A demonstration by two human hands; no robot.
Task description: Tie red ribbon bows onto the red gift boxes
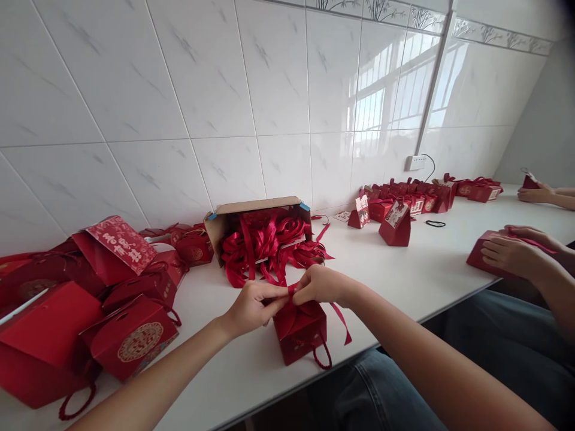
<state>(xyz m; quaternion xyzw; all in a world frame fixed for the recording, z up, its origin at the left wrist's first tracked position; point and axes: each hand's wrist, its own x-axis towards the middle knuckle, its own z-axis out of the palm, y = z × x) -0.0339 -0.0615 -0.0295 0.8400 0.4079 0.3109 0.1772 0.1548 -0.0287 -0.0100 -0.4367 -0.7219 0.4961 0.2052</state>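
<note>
A small red gift box [302,336] stands near the table's front edge, with a twisted red cord handle [322,354] hanging at its lower front side. Above its folded top, my left hand [255,306] and my right hand [322,285] meet, thumbs and fingers pinched on a red ribbon [291,290]. One loose ribbon tail [342,323] hangs down to the right of the box. Fingers hide part of where the ribbon is held. Just behind my hands lies an open cardboard box [214,240] on its side, with many red ribbons [260,236] spilling out.
Several red gift boxes [130,338] crowd the left. Upright gift boxes [397,224] and a packed row [404,197] stand at the right, near a black loop [435,223]. A co-worker's hands [516,251] rest on another red box [483,254]; another person's hand [536,194] is farther back.
</note>
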